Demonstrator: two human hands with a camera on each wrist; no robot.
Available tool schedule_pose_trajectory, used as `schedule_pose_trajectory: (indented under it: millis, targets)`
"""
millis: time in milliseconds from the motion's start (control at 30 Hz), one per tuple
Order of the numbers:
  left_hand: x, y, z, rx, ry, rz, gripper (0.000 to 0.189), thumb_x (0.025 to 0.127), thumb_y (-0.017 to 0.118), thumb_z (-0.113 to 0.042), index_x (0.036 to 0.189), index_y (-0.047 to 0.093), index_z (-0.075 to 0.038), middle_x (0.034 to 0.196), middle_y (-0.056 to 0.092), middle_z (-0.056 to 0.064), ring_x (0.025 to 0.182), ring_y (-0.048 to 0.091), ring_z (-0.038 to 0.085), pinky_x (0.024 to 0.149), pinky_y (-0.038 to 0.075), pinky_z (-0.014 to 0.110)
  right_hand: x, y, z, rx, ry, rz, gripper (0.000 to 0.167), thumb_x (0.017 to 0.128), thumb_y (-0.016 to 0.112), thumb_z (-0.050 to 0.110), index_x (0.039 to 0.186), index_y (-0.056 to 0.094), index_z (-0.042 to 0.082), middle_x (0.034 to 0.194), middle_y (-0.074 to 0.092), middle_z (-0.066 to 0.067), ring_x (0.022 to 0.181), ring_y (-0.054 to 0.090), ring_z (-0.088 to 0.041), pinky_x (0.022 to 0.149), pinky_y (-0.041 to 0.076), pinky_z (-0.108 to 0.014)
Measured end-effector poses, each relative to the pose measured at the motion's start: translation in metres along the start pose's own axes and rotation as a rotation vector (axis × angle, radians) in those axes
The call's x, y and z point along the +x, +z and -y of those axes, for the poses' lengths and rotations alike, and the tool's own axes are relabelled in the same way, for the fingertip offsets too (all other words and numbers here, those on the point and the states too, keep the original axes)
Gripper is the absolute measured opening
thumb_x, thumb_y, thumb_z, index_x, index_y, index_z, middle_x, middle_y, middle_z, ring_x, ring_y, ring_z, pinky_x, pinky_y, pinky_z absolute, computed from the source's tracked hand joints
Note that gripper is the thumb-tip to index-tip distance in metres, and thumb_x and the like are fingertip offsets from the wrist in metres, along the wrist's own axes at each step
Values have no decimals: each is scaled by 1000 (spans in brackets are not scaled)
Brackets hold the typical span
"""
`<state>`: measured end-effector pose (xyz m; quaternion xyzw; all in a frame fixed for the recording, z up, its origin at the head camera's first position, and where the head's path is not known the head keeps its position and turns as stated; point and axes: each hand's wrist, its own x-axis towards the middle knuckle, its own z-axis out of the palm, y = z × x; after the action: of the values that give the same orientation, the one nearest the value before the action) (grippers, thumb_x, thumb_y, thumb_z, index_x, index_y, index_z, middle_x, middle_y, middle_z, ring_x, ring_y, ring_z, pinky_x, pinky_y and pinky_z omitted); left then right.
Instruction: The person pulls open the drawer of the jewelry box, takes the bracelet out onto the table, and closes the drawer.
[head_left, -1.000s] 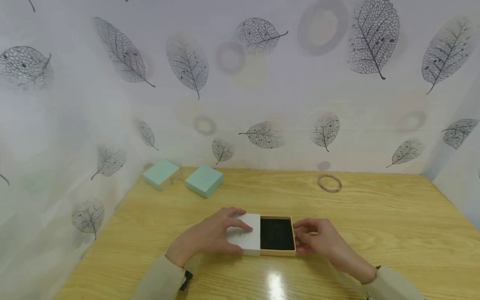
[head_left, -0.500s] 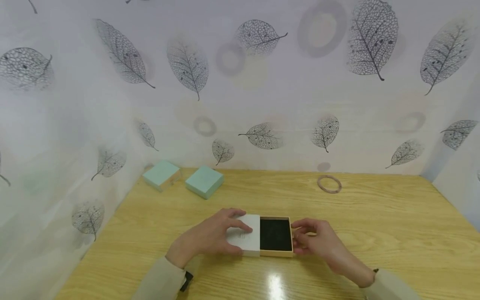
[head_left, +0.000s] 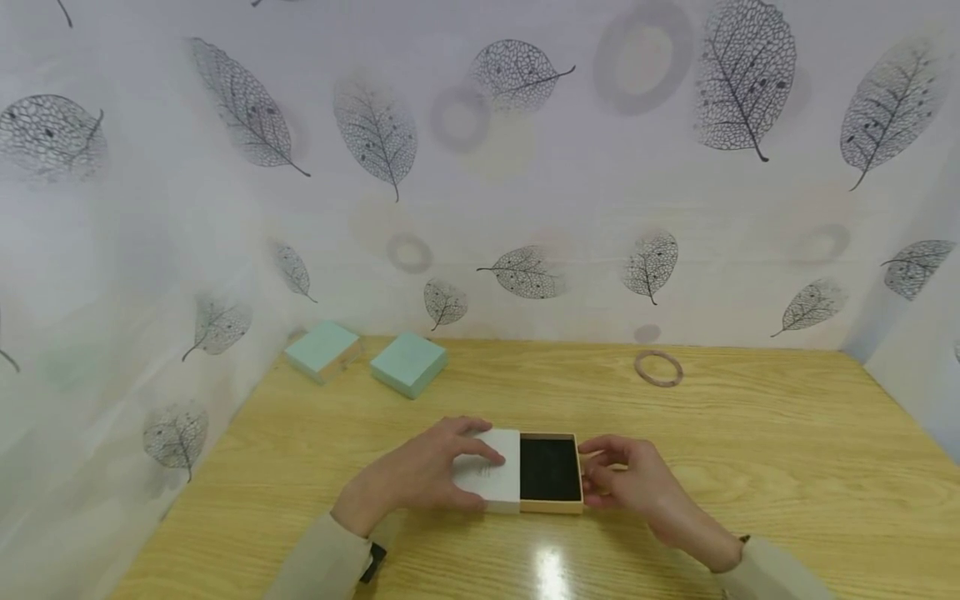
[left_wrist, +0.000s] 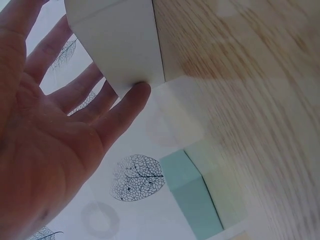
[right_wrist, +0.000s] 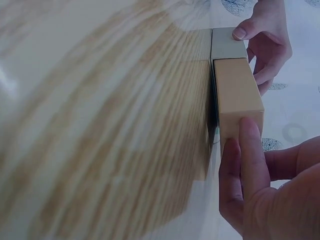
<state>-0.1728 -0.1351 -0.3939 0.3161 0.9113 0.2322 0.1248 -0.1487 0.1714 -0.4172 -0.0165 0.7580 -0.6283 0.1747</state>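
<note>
A white box sleeve (head_left: pixel 506 483) lies flat on the table, with a tan drawer tray (head_left: pixel 551 507) partly out of its right end. Inside the tray is a black lining (head_left: pixel 550 469). My left hand (head_left: pixel 420 471) holds the sleeve, thumb on the near side, index finger on top and other fingers towards the far side and left end. In the left wrist view the little finger touches the sleeve's end (left_wrist: pixel 120 45). My right hand (head_left: pixel 637 483) touches the tray's right end with its fingertips; the right wrist view shows them against the tan end wall (right_wrist: pixel 242 122).
Two mint-green boxes, the far left one (head_left: pixel 322 346) and another (head_left: pixel 408 362), stand at the back left. A brownish ring-shaped bangle (head_left: pixel 660 383) lies at the back right. A leaf-patterned sheet (head_left: pixel 570 192) rises behind the wooden table (head_left: pixel 750 433).
The tray has slid slightly left into the sleeve, and my right hand has moved left with it. My left hand and the sleeve have stayed in place.
</note>
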Motion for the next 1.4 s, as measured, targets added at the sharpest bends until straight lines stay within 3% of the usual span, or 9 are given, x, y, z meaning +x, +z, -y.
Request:
schedule_pose_trajectory:
  millis: [1400]
  targets:
    - [1, -2, 0, -7, -23, 15, 45, 82, 85, -38, 125, 73, -29, 157, 48, 5, 145, 43, 32, 117, 42, 55, 4, 13, 4, 36, 11, 0, 38, 96, 54, -9, 133, 54, -13, 98, 64, -14, 82, 71, -19, 74, 65, -37]
